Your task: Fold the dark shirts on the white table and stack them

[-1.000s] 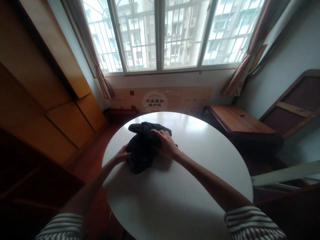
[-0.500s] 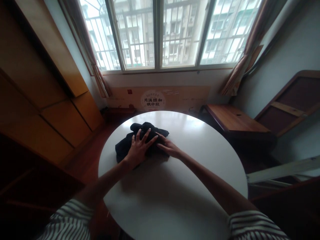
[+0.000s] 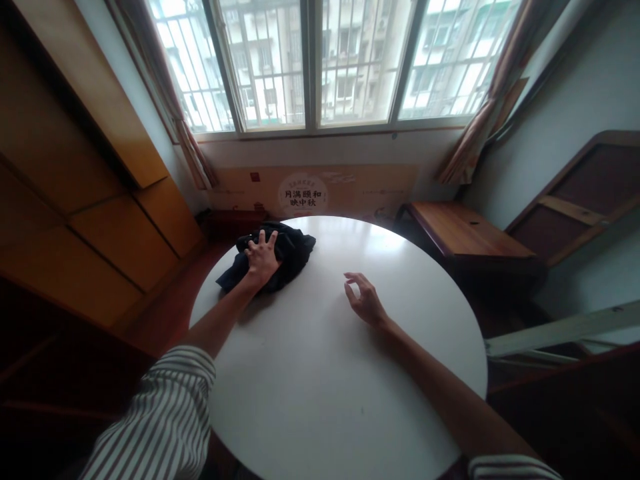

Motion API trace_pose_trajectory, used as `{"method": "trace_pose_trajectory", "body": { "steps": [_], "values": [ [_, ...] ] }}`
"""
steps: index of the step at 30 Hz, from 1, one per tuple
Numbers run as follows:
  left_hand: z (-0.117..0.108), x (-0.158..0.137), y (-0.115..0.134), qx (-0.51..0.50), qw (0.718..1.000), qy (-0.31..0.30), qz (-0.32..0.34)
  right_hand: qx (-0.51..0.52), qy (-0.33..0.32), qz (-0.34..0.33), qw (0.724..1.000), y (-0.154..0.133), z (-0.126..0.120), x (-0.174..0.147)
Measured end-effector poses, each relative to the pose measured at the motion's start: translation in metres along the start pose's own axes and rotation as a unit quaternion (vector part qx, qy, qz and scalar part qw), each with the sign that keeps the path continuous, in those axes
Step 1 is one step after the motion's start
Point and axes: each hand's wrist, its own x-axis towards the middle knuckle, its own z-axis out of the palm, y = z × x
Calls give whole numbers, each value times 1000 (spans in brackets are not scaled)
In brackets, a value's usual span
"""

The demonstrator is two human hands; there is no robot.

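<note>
A crumpled black garment [image 3: 295, 252], its exact kind not clear, lies in a heap near the far left edge of the white round table [image 3: 320, 373]. My left hand [image 3: 263, 259] rests on top of it with the fingers spread. To the right, apart from the cloth, my right hand [image 3: 367, 300] hovers over or lightly touches the tabletop; which of the two I cannot tell. Its fingers are loosely curved, a gap shows between thumb and fingertips, and nothing is in it.
A wooden bench-like table [image 3: 470, 230] stands beyond the round table on the right, near a leaning wooden frame [image 3: 575, 213]. Wooden cabinets [image 3: 120, 233] line the left side. A barred window [image 3: 345, 67] with curtains is ahead, above a printed banner [image 3: 350, 190].
The black garment has shifted left and away from me, with my left hand on it. My right hand has come off the garment and moved right. The view has tilted slightly.
</note>
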Motion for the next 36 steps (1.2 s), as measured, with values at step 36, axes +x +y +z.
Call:
{"method": "trace_pose_trajectory", "body": {
  "steps": [36],
  "values": [
    [40,-19,-44,-109,987,111,32,49,-68,13,996,11,4,0]
  ]
}}
